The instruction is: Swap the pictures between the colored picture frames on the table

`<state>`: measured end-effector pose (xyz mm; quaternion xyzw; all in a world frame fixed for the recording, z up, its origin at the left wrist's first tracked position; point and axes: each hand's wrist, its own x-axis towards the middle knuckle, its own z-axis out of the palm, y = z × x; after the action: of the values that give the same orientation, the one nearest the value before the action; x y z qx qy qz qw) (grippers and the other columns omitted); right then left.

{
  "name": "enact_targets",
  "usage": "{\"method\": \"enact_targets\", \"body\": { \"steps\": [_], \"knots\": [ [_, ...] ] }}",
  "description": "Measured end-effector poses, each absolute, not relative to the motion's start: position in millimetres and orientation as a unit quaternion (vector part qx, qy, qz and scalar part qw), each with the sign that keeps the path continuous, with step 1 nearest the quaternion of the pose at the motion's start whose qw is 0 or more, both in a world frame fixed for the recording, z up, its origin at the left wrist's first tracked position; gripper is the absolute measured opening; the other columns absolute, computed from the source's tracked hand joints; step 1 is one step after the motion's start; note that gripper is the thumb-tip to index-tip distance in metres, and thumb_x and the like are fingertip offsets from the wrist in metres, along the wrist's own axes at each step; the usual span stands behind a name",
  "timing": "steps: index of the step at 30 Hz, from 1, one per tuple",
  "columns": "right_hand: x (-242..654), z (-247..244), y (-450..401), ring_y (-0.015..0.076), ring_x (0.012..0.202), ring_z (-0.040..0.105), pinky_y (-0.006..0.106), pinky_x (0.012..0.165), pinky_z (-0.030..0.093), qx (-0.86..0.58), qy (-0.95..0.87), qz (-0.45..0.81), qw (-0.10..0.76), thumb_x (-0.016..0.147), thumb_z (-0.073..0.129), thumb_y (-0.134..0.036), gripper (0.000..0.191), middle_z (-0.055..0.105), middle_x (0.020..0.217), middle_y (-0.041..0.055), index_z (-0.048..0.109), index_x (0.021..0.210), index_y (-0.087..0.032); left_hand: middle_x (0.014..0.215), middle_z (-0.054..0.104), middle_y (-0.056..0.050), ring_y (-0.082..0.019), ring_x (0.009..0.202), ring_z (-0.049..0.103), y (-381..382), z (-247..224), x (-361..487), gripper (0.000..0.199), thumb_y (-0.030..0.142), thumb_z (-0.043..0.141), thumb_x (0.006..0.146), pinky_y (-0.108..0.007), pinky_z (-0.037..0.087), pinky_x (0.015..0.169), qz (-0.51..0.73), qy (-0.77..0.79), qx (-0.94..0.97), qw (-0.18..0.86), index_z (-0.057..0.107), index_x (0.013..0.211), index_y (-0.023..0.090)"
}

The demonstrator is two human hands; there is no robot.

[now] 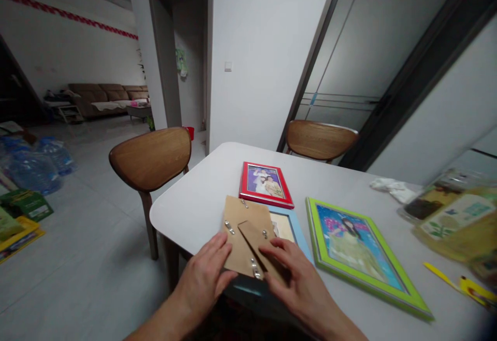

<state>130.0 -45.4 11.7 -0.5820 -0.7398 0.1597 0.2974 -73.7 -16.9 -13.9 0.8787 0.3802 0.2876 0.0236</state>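
Note:
A brown picture-frame backing board (236, 250) with metal clips and a stand flap sits tilted between my hands at the table's near edge. Along its left edge, my left hand (205, 268) grips it, fingers on top and the thumb at the lower corner. On the opposite side, my right hand (293, 273) holds the board's lower right part, with fingertips against the flap. Partly covered by the board lies a light blue picture frame (295, 223) with a pale picture inside. A red picture frame (244, 180) with a photo of people lies just beyond.
To the right lies a green picture frame (376, 279) holding a photo. A yellow utility knife (442, 275), an oil bottle (454, 222) and a crumpled white tissue (394, 190) are farther right on the white table (205, 191). Wooden chairs (155, 157) stand around it.

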Motion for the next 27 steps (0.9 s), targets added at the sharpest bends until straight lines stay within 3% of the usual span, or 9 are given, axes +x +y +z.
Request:
{"method": "enact_targets", "body": {
  "steps": [5, 11, 16, 20, 27],
  "knots": [
    [182.8, -1.3, -61.0, 0.0215, 0.099, 0.048, 0.039, 0.086, 0.038, -0.623, -0.73, 0.126, 0.249, 0.066, 0.05, -0.026, 0.032, 0.052, 0.105, 0.0088, 0.06, 0.096, -0.023, 0.117, 0.051, -0.013, -0.023, 0.109, 0.047, -22.2, -17.0, -24.9, 0.035, 0.021, 0.059, 0.071, -0.035, 0.04, 0.092, 0.219, 0.371, 0.896, 0.108, 0.051, 0.104, 0.013],
    [182.6, -25.3, -52.6, 0.0214, 0.098, 0.048, 0.039, 0.085, 0.039, -0.619, -0.742, 0.091, 0.24, 0.065, 0.05, -0.025, 0.034, 0.053, 0.103, 0.0094, 0.06, 0.097, -0.021, 0.106, 0.058, -0.007, -0.02, 0.106, 0.049, -13.5, -15.4, -19.1, 0.016, 0.016, 0.049, 0.077, -0.043, 0.028, 0.098, 0.178, 0.379, 0.895, 0.153, 0.055, 0.092, 0.018],
    [170.8, -39.8, -47.3, 0.0224, 0.096, 0.049, 0.04, 0.081, 0.04, -0.604, -0.754, 0.021, 0.258, 0.067, 0.05, -0.023, 0.034, 0.054, 0.103, 0.0099, 0.059, 0.099, -0.021, 0.119, 0.049, -0.011, -0.02, 0.114, 0.04, -10.3, -17.2, -26.4, 0.027, 0.021, 0.049, 0.078, -0.044, 0.023, 0.099, 0.183, 0.372, 0.891, 0.182, 0.049, 0.105, 0.016],
    [166.9, -40.0, -47.2, 0.0222, 0.092, 0.05, 0.039, 0.077, 0.041, -0.592, -0.763, -0.031, 0.258, 0.07, 0.049, -0.024, 0.028, 0.055, 0.101, 0.0099, 0.06, 0.096, -0.022, 0.124, 0.043, -0.015, -0.024, 0.118, 0.033, -9.0, -20.6, -30.7, 0.049, 0.041, 0.064, 0.064, -0.048, 0.016, 0.1, 0.185, 0.346, 0.894, 0.217, 0.048, 0.102, 0.015],
    [156.6, -28.7, -51.4, 0.0208, 0.093, 0.048, 0.037, 0.075, 0.039, -0.526, -0.814, -0.043, 0.244, 0.076, 0.046, -0.023, 0.021, 0.055, 0.101, 0.0071, 0.063, 0.089, -0.027, 0.122, 0.045, -0.011, -0.021, 0.118, 0.034, -3.9, -28.5, -34.7, 0.036, 0.038, 0.07, 0.057, -0.045, 0.014, 0.1, 0.196, 0.333, 0.889, 0.246, 0.051, 0.08, 0.018]
  ]
}}
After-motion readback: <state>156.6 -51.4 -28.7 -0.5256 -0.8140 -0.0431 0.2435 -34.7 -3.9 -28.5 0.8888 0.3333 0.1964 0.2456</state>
